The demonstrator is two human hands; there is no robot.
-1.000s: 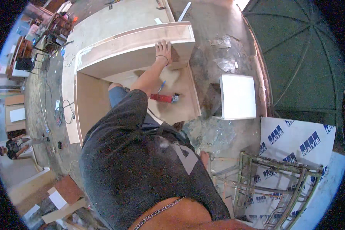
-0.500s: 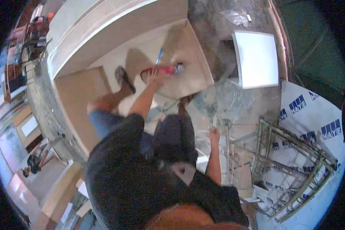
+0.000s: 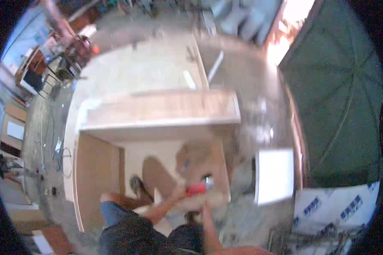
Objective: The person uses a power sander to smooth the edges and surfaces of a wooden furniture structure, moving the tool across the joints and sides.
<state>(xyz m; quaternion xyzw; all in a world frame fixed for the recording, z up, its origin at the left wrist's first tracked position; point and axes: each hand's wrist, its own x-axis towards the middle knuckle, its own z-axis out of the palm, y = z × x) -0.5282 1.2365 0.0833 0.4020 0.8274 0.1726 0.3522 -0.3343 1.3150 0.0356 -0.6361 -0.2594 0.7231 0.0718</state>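
My left hand [image 3: 179, 194] is closed around a red tool with a silver end [image 3: 196, 189], held low over the inside of a large wooden box [image 3: 98, 170]. Blur hides the tool's exact kind. Just below the tool's silver end is my right hand [image 3: 205, 209], upright and close to the box's near right edge. Its fingers are smeared, and I cannot make out anything in them. A small blue thing [image 3: 186, 164] shows beyond the tool, against the box's shaded floor. My left foot [image 3: 139, 188], in a dark sandal, stands inside the box.
A wide pale board [image 3: 132, 70] lies beyond the box. To the right are a white panel [image 3: 275, 176], a dark green sheet [image 3: 334, 93] and a printed white sheet [image 3: 336, 208]. Metal frames [image 3: 281, 242] stand at lower right. Another person [image 3: 10, 168] is far left.
My view has swung, so the box now sits squarer and lower. My right hand has come from out at the right to beside the red tool, which stays in my left hand.
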